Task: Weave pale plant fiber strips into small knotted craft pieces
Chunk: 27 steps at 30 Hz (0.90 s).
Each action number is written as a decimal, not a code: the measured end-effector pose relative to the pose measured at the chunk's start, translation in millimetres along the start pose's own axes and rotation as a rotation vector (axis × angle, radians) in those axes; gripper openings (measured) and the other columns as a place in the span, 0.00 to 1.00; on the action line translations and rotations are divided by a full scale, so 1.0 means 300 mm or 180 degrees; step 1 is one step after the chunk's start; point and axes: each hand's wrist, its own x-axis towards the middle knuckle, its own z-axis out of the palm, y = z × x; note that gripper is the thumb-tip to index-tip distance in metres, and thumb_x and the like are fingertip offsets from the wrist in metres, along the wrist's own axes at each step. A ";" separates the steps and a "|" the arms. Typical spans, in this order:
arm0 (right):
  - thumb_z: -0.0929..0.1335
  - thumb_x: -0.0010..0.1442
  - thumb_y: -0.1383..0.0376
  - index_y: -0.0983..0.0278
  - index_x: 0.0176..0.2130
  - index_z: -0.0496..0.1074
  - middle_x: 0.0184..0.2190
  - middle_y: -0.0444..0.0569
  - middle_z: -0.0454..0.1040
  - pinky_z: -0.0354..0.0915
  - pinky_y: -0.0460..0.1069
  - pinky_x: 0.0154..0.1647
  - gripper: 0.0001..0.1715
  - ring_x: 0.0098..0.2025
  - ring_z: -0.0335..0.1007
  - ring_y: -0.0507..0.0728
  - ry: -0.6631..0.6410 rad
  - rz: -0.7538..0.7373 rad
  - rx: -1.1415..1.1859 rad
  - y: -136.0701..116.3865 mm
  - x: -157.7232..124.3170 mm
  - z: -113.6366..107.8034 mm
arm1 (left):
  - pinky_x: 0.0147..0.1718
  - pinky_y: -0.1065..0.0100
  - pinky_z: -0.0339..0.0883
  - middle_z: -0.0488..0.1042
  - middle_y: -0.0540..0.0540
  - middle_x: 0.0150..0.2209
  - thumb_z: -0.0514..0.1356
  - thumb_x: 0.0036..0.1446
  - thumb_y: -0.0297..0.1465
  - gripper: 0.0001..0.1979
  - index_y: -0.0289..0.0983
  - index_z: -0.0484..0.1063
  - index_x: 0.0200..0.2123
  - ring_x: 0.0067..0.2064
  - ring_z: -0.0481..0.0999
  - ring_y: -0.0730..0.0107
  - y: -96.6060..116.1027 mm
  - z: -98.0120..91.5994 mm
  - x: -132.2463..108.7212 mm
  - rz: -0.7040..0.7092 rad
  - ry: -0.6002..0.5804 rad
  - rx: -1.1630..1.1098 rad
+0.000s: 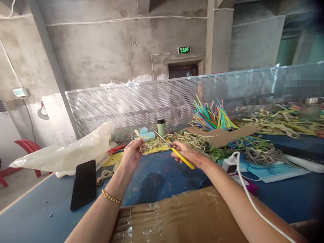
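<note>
My right hand (184, 153) is closed around yellow-handled scissors (182, 158), their thin metal blades pointing up and left. Facing it, my left hand (132, 152) has thumb and fingers pinched together on a small pale strip (138, 134), partly hidden by the fingertips. The blade tips are to the right of the left fingers, apart from them. Just beyond both hands, pale green cut scraps (158, 144) lie on a yellow sheet. Behind them are a light blue roll (148, 135) and a green bottle with a black lid (161, 127).
A black phone (83, 184) and a plastic bag (76, 148) lie left. Cardboard (182, 216) covers the near edge of the blue table (162, 175). Coloured pipe cleaners (212, 116), tangled cords (263, 150), a white charger cable (246, 192) and a blue mask (277, 171) are right.
</note>
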 end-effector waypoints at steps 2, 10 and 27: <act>0.74 0.53 0.59 0.65 0.45 0.66 0.27 0.43 0.71 0.60 0.40 0.19 0.24 0.23 0.66 0.47 -0.0177 -0.0063 0.0141 -0.033 -0.019 0.017 | 0.21 0.76 0.63 0.75 0.49 0.25 0.67 0.47 0.24 0.07 0.32 0.72 0.30 0.24 0.73 0.76 0.011 0.005 -0.004 0.0005 -0.0009 -0.0068; 0.71 0.53 0.43 0.64 0.36 0.65 0.23 0.41 0.68 0.56 0.40 0.14 0.29 0.19 0.63 0.45 -0.0375 -0.0132 0.0331 -0.061 -0.034 0.111 | 0.22 0.75 0.66 0.74 0.49 0.25 0.67 0.49 0.24 0.05 0.32 0.73 0.29 0.24 0.73 0.76 -0.003 0.032 -0.037 -0.0058 -0.0160 0.0056; 0.70 0.55 0.43 0.62 0.30 0.59 0.16 0.36 0.64 0.52 0.39 0.09 0.28 0.11 0.57 0.44 -0.0293 0.0014 0.0508 -0.069 -0.046 0.147 | 0.32 0.69 0.71 0.79 0.43 0.29 0.64 0.51 0.23 0.01 0.31 0.76 0.28 0.30 0.78 0.70 -0.013 0.047 -0.050 -0.0155 -0.0287 0.0108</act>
